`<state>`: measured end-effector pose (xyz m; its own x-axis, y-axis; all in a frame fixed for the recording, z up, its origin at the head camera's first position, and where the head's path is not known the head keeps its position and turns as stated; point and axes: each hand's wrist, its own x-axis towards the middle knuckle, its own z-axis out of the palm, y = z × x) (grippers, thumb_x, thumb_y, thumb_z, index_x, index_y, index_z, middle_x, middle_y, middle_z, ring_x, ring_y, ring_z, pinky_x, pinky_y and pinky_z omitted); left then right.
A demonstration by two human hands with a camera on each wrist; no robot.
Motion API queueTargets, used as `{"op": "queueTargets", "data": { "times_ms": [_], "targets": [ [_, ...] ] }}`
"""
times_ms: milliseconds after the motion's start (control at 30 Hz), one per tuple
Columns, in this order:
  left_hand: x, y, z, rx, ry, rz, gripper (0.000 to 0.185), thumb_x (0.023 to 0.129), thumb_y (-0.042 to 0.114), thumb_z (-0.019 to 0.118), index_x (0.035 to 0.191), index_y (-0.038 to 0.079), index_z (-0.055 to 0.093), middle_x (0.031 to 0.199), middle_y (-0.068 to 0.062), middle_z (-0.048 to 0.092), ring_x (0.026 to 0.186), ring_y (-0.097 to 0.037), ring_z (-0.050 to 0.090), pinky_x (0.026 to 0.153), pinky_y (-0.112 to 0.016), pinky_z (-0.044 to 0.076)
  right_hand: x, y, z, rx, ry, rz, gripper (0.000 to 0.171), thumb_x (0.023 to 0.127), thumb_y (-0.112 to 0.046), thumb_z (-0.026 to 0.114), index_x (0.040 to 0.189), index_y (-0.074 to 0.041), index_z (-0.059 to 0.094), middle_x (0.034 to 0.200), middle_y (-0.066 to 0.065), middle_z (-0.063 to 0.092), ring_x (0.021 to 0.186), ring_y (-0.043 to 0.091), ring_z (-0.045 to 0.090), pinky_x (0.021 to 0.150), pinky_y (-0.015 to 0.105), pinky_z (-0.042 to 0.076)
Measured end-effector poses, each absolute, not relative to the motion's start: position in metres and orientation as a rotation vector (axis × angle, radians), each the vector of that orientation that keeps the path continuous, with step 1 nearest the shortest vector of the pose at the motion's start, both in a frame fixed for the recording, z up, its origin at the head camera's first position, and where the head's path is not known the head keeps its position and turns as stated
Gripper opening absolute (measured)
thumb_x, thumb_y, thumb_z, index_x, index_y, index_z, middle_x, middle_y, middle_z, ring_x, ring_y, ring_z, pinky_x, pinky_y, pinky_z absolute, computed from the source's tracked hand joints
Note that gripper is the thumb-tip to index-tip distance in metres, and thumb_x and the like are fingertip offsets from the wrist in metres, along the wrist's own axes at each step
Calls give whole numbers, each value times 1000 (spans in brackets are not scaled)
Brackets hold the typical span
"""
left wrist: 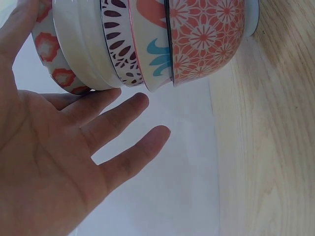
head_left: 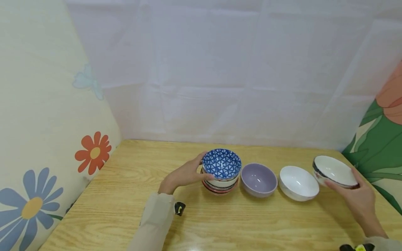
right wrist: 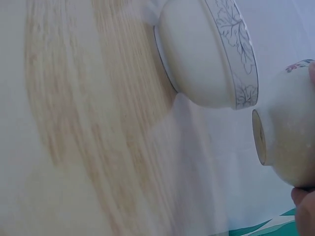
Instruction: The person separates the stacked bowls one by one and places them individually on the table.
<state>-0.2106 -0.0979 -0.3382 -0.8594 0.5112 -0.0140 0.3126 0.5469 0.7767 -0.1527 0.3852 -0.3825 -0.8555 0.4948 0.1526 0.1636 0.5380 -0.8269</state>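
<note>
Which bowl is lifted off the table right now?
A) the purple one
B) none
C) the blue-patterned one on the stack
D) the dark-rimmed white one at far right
D: the right hand holds the dark-rimmed white bowl tilted in the air, while the purple bowl and the stack sit on the table.

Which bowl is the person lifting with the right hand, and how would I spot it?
Follow the row of bowls across the wooden table to its right end, past the plain white bowl. There the right hand holds a tilted white ceramic bowl with a dark patterned rim band, the only one off the table.
</note>
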Motion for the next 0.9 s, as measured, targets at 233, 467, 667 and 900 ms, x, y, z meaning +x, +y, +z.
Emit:
{"op": "queueTargets", "data": {
  "times_ms": [233,467,667,900],
  "targets": [
    [-211,-98,-340,691,2545,1205,92,84,44,70,154,18,16,154,-9,31,141,-33,30,112,-55,28,-152,387,-387,-562,-2364,1245,93,85,-28,72,153,-13,11,158,14,11,144,27,16,118,24,14],
    [-210,-98,-339,697,2544,1210,91,84,43,70,154,18,16,154,-9,31,142,-32,30,112,-55,28,-152,392,-391,-631,-2399,1215,94,84,-32,71,153,-10,10,157,18,12,143,36,18,119,41,15],
    [-210,-98,-338,699,2543,1209,93,84,45,69,154,16,15,154,-10,31,142,-33,30,112,-55,28,-151,397,-394,-648,-2440,1190,97,84,-37,70,153,-9,8,157,20,9,143,41,15,116,51,16],
    [-209,-98,-336,693,2540,1215,91,84,42,70,154,17,16,155,-9,30,142,-33,29,113,-55,28,-147,399,-398,-645,-2461,1210,98,84,-37,70,152,-8,5,157,20,5,143,42,12,117,51,14]
  ]
}}
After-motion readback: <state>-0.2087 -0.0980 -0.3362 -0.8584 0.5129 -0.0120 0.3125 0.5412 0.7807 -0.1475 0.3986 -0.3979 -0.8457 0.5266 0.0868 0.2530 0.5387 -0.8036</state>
